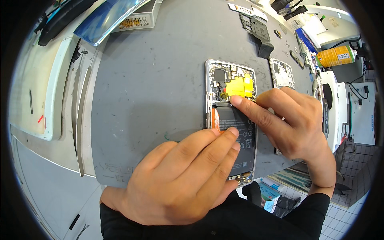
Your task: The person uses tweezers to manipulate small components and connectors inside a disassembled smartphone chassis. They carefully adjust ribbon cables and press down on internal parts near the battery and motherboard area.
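Observation:
A smartphone (207,86) with its back off lies upright on the grey mat, showing a circuit board with a yellow sheet (236,87) and a black battery (245,154). My left hand (176,180) lies across the phone's lower left. Its fingers are stretched out, with their tips on the battery beside an orange strip (216,118). At the upper right, my right hand (292,120) puts its index fingertip on the board's lower edge, next to a small round part (224,96). The other fingers are bent near the phone's right edge; nothing shows in them. My left hand hides part of the battery.
A second phone frame (282,66) lies right of the phone. Beyond it are a black plastic part (256,30), small pieces and tools. A yellow-orange can (335,56) is at the far right. A clear box (146,20) stands back left, and a metal strip (80,120) borders the grey mat (152,80).

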{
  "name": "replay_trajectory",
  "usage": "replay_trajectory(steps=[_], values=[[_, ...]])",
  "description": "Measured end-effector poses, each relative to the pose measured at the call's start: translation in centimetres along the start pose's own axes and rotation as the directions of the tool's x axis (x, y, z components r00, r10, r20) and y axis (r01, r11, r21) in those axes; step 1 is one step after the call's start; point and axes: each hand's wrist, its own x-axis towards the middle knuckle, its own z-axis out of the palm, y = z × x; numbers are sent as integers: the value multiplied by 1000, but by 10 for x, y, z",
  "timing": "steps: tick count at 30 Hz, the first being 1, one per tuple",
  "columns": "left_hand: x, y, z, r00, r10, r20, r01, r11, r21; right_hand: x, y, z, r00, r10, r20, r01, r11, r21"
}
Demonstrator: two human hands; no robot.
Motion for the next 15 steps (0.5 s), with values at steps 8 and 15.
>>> replay_trajectory(steps=[8,15], values=[[1,0,-1,1000,-6,4,6,1000,-3,5,7,-2,997,-79,-2,79,997,5],[0,0,-1,1000,-4,7,4,1000,-3,6,7,-1,991,-135,-12,135,991,-2]])
